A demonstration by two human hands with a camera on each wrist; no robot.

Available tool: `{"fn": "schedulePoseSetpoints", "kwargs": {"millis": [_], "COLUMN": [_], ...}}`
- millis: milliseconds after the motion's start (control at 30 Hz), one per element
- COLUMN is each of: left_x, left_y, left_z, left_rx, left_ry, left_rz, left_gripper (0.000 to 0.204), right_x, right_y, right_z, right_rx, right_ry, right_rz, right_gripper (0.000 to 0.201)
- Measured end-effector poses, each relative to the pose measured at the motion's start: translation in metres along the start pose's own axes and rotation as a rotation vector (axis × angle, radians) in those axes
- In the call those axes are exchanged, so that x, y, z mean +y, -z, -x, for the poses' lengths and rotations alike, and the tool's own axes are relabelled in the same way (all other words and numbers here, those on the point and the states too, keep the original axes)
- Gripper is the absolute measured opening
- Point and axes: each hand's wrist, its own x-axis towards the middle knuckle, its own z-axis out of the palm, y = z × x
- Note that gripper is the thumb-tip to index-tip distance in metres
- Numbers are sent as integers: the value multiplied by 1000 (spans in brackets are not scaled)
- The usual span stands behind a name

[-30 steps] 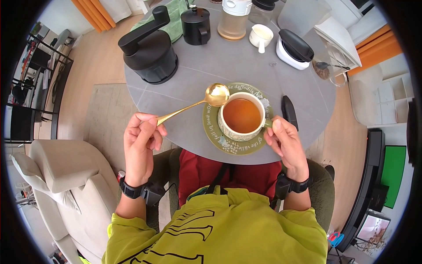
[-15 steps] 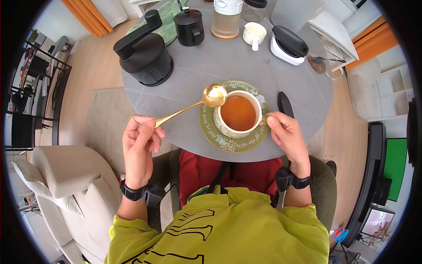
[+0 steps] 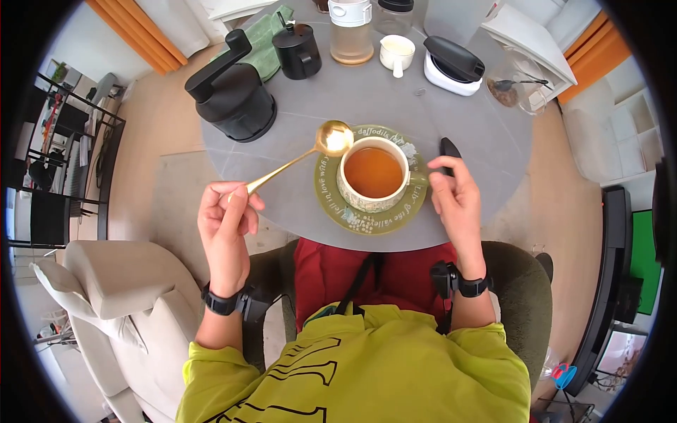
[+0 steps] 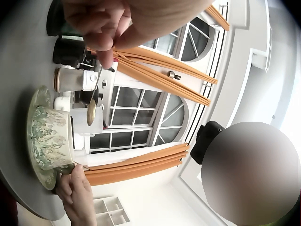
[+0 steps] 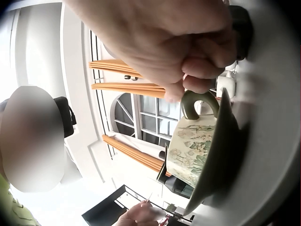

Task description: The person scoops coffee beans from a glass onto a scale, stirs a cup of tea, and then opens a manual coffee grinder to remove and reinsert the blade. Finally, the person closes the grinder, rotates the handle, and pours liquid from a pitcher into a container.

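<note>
Head view: left hand (image 3: 227,229) pinched golden spoon (image 3: 330,139) between fingers (image 3: 224,188); right hand (image 3: 457,204) hovered near teacup (image 3: 370,202), fingers relaxed.

A yellow-green shirt (image 3: 423,374) is worn, its front marked with large lettering (image 3: 303,374) outlined in black. The forearms are left uncovered by its loose sleeves (image 3: 218,370). Below it, dark red trousers (image 3: 317,271) are seen, crossed by a narrow black strap (image 3: 361,273). Each wrist is circled by a black band, the left band (image 3: 220,302) and the right band (image 3: 474,285) both fitted with a boxy black camera. On the head, a black device (image 4: 207,141) is worn.
</note>
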Motion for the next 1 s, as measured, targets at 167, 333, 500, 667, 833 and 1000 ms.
{"fn": "schedulePoseSetpoints", "kwargs": {"millis": [167,333,500,667,833,1000], "left_x": [-15,-27,-37,-41,-46,-54], "left_y": [-9,-39,-57,-60,-57,-59], "left_z": [-12,-30,-35,-32,-34,-35], "left_rx": [22,3,-65,-77,-134,-80], "left_ry": [-1,9,53,75,70,-122], "left_rz": [-36,-58,-90,-100,-194,-634], "left_gripper": [7,9,9,9,10,13], "right_x": [14,24,29,33,34,34], "right_y": [8,-5,0,0,0,1], "right_z": [4,19,20,18,17,18], "right_rx": [105,120,115,114,105,106], "right_ry": [36,185,174,188,189,183], "right_rz": [-192,-230,-252,-266,-263,-251], "right_gripper": [11,10,10,10,10,9]}}
